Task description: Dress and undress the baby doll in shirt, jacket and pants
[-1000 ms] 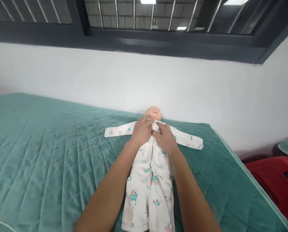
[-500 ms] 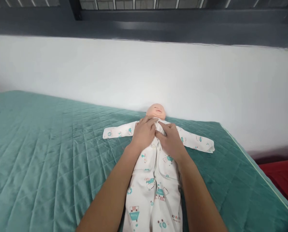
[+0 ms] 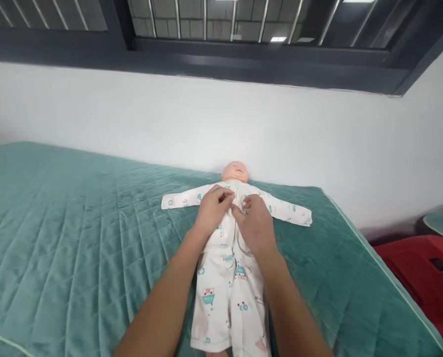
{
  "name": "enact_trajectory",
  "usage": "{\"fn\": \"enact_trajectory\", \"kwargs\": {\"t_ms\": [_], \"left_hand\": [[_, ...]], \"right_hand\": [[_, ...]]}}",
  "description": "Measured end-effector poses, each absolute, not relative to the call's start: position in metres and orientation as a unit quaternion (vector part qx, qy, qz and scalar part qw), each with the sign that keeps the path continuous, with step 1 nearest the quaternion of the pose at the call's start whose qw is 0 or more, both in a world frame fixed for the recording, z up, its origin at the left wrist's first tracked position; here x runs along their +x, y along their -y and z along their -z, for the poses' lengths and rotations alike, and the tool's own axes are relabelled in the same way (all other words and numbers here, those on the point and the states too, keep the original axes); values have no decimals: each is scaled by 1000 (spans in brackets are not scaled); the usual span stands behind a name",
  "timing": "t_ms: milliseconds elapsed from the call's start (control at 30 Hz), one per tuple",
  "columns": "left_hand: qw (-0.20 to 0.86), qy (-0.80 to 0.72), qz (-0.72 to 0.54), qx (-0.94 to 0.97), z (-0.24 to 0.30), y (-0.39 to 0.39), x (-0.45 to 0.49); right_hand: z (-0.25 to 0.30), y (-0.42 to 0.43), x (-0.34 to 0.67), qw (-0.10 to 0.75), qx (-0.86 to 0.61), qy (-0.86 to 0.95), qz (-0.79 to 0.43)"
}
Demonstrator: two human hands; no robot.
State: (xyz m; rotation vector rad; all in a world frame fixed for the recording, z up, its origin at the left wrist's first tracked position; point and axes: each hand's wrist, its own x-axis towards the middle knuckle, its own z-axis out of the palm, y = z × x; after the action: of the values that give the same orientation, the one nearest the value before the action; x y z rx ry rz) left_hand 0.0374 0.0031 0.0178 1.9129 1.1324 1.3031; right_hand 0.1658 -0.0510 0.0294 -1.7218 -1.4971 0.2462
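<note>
A baby doll (image 3: 235,171) lies on its back, head toward the wall, dressed in a white baby romper (image 3: 217,270) with teal and pink prints. Its sleeves stretch out to both sides. Over the chest, my left hand (image 3: 214,206) pinches the front opening of the romper between thumb and fingers. My right hand (image 3: 256,220) is just beside it on the other side of the opening, fingers curled and thumb in against the cloth. The bit of fabric between my fingertips is mostly hidden. Part of a foot shows below one trouser leg.
A green quilted cover (image 3: 95,248) spreads under the doll. Behind it rises a white wall (image 3: 192,119) with a dark barred window frame (image 3: 214,62) above. Past the right edge of the bed stands a red chair-like object (image 3: 415,272).
Both hands have slid slightly down the chest, away from the neckline, with fingers more curled. The view has tilted up and shifted, showing more window and the red object.
</note>
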Motion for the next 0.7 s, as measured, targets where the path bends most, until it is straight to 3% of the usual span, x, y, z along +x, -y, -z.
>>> {"fn": "enact_trajectory", "kwargs": {"t_ms": [200, 500, 700], "left_hand": [[352, -418, -433, 717, -27, -3, 30], [383, -403, -448, 700, -39, 3, 42], [410, -413, -433, 688, -39, 3, 44]], "right_hand": [[-37, 54, 176, 377, -702, 584, -154], [-31, 46, 194, 489, -621, 511, -338], [-27, 45, 193, 516, -609, 499, -337]]}}
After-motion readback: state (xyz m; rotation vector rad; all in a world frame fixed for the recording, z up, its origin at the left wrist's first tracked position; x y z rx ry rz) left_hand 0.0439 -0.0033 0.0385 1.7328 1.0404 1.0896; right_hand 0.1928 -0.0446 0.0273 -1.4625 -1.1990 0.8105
